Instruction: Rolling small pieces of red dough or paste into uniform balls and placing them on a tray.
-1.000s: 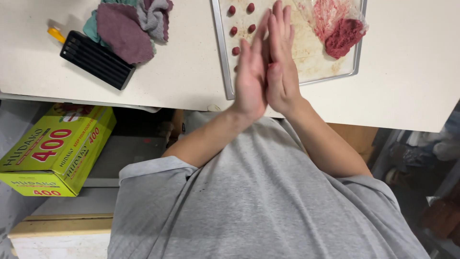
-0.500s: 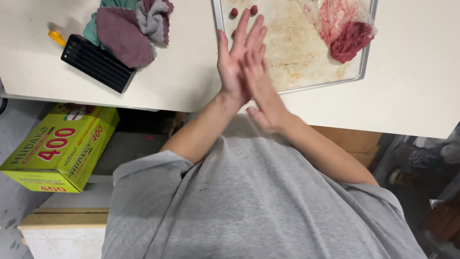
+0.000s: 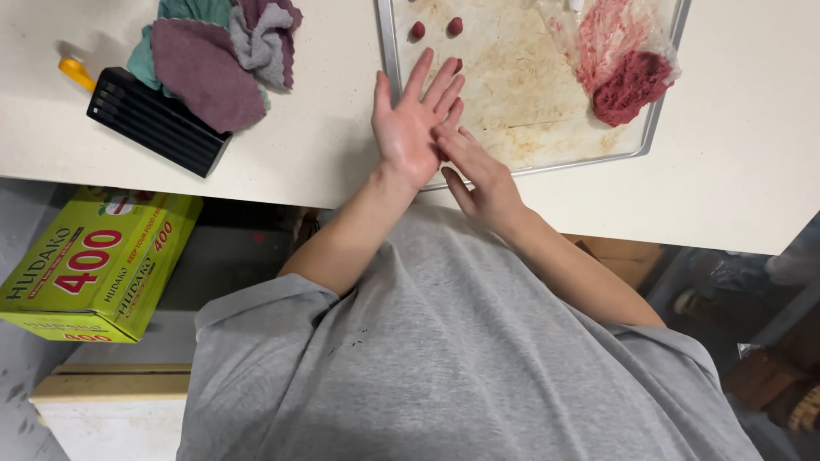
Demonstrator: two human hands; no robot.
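My left hand point(image 3: 413, 128) is held palm up over the near left corner of a metal tray point(image 3: 581, 162), fingers spread. The fingertips of my right hand point(image 3: 480, 175) press flat against that palm near its fingers. I see nothing held in either hand; whatever lies under the right fingertips is hidden. On the tray's stained paper lining, two small red meat balls point(image 3: 418, 30) sit at the far left, and a third peeks out behind my left fingers. A lump of red minced meat point(image 3: 632, 85) lies on clear plastic at the tray's right.
On the white counter point(image 3: 299, 154), left of the tray, lie a pile of purple, grey and green cloths point(image 3: 213, 60), a black ridged block point(image 3: 158, 119) and a small yellow item point(image 3: 77, 72). Below the counter edge sits a green cardboard box point(image 3: 94, 265).
My hands were pressed palm to palm over the tray. The right hand has slid back toward me, and the left palm now lies exposed and turned up.
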